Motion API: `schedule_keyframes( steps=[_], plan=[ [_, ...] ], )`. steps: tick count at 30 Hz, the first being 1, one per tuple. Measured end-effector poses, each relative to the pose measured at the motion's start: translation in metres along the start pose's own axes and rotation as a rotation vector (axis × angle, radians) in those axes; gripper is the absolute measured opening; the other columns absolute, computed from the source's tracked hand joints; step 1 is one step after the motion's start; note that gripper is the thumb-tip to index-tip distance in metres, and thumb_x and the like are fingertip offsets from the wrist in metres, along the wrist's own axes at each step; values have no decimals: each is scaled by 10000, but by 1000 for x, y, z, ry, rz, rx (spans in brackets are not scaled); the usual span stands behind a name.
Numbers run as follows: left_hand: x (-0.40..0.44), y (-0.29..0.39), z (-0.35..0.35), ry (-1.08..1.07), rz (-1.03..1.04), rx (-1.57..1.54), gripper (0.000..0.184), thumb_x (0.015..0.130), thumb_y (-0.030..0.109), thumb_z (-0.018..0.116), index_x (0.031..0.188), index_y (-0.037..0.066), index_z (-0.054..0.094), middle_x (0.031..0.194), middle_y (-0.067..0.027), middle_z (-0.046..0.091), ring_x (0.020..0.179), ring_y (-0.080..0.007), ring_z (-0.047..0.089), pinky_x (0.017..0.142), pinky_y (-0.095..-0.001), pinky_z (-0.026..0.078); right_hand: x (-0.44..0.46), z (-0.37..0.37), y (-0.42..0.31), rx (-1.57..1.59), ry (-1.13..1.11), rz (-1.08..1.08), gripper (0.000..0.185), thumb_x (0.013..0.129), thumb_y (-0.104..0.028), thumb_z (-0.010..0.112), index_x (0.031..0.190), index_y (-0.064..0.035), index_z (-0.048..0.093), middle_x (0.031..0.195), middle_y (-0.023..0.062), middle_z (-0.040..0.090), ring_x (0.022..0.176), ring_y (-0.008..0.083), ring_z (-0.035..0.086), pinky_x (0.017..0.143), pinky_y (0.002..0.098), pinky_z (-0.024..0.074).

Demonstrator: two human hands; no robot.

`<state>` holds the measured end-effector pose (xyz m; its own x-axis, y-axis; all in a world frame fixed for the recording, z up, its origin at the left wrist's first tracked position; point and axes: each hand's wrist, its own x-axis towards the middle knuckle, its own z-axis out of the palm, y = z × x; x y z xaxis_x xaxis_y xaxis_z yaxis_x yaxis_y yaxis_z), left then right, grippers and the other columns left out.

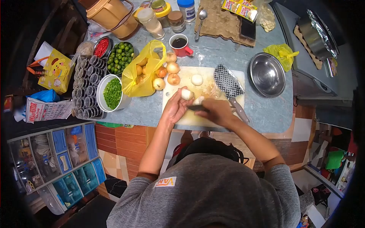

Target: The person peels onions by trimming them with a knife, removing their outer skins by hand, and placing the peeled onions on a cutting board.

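Over the cutting board (175, 119), my left hand (176, 106) holds a peeled white onion (186, 94) in its fingers. My right hand (216, 111) is closed around a small dark knife (195, 107), its blade just below the onion. Another peeled onion (197, 79) lies on the board above my hands. Onion peelings (213, 92) are scattered to its right. A cleaver with a patterned blade (228, 82) rests on the board's right side, its handle pointing down to the right. Unpeeled onions (173, 68) sit along the board's upper left edge.
To the left stand a yellow bag of onions (144, 72), a white tub of chopped greens (113, 93), a bowl of green citrus (120, 57) and lidded cups (87, 87). A red mug (180, 44) is behind the board. A steel bowl (267, 75) stands at the right.
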<state>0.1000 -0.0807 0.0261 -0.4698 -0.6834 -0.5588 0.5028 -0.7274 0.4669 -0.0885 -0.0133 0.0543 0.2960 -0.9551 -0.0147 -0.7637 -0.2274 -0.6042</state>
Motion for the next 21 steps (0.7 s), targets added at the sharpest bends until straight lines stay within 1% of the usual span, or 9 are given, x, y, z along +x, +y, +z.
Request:
schedule_keyframes(
  steps=[1, 3, 4, 7, 10, 13, 16, 19, 21],
  plan=[
    [-2, 1, -1, -47, -11, -6, 446, 948, 343, 520, 1211, -15, 483, 1109, -145, 573, 1016, -237, 585, 892, -306, 514, 1, 0, 6, 23, 5, 75, 385, 808, -442, 645, 820, -61, 595, 816, 119, 635, 736, 320, 631, 606, 425, 475],
    [-2, 0, -5, -70, -42, -2, 448, 952, 343, 511, 1216, -17, 478, 1124, -154, 572, 1029, -239, 586, 888, -302, 515, 5, -3, 17, 67, 21, 226, 385, 809, -430, 651, 819, -49, 590, 841, 134, 637, 756, 326, 628, 625, 431, 474],
    [-2, -1, -7, -82, -59, 0, 449, 954, 343, 507, 1219, -18, 475, 1131, -158, 572, 1036, -239, 587, 886, -301, 516, 7, -3, 22, 53, -1, 229, 398, 798, -426, 663, 840, -38, 584, 830, 154, 631, 779, 337, 624, 643, 444, 473],
    [-7, -1, -2, -87, -93, -12, 445, 959, 341, 496, 1217, -21, 476, 1131, -159, 573, 1004, -232, 599, 871, -301, 523, 14, 1, 28, 129, 91, 169, 435, 784, -452, 674, 871, -36, 580, 825, 161, 638, 783, 349, 623, 651, 444, 474],
    [-8, -1, -5, -146, -104, 8, 419, 978, 304, 474, 1239, -23, 467, 1144, -142, 573, 1026, -203, 578, 902, -314, 491, 20, -15, 14, 147, 69, 156, 479, 772, -492, 673, 886, -36, 579, 811, 163, 638, 788, 359, 621, 654, 441, 471],
    [-10, 1, -5, -212, -86, 62, 420, 979, 300, 472, 1250, -20, 454, 1151, -133, 573, 1020, -192, 581, 913, -313, 488, 28, -18, 7, 207, 46, 102, 509, 761, -524, 670, 881, -37, 578, 815, 163, 639, 788, 359, 621, 651, 433, 468],
    [-13, 2, -1, -228, -32, 109, 427, 980, 294, 469, 1268, -19, 440, 1160, -128, 575, 1013, -186, 588, 912, -312, 490, 35, -29, -4, 131, -21, 99, 521, 749, -540, 671, 869, -41, 581, 803, 168, 637, 785, 356, 622, 643, 429, 466],
    [-19, 5, 5, -243, 13, 169, 429, 981, 287, 467, 1273, -24, 436, 1183, -135, 567, 1018, -186, 590, 912, -316, 490, 35, -32, -8, 162, 9, 68, 456, 734, -451, 729, 867, -37, 595, 775, 167, 614, 734, 346, 604, 629, 401, 447],
    [-21, 7, 7, -261, 14, 177, 438, 977, 291, 474, 1271, -31, 435, 1186, -138, 566, 1016, -191, 594, 913, -323, 492, 35, -33, -10, 176, 2, 72, 456, 732, -452, 729, 868, -38, 596, 773, 167, 613, 735, 344, 605, 630, 399, 447]
  ],
)
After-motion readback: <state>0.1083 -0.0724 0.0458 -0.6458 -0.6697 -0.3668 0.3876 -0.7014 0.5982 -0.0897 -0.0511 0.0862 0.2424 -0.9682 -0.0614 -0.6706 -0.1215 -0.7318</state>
